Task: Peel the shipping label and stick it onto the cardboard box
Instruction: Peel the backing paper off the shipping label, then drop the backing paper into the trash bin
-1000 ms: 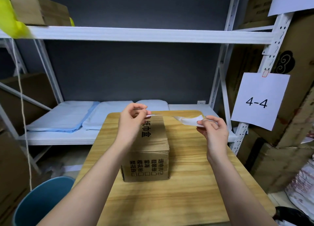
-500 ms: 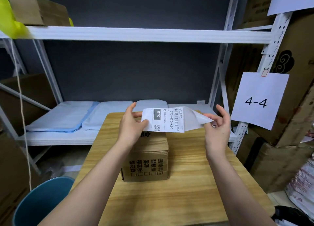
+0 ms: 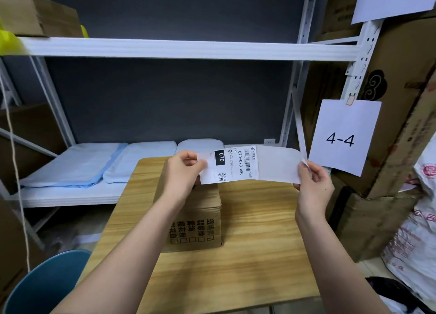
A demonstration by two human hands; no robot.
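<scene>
1. The left hand (image 3: 182,172) pinches the left end of the shipping label (image 3: 232,165) between thumb and fingers.
2. The right hand (image 3: 315,186) grips the right end of the blank white backing strip (image 3: 278,165), with a small corner sticking up above its fingertips.
3. Label and strip are held stretched between the two hands in the air, above the far end of the cardboard box (image 3: 195,221) and not touching it.
4. The label's printed face is toward the camera, showing a barcode, a black "070" block and a QR code.
5. The box sits closed on the wooden surface (image 3: 257,254), with dark printed characters on its near side.
6. Behind stands a white shelf rack (image 3: 188,49), holding folded blue cloth (image 3: 77,165).
7. A paper sign (image 3: 342,136) reading "4-4" hangs at the right.
8. A blue bin (image 3: 44,283) stands at lower left.
</scene>
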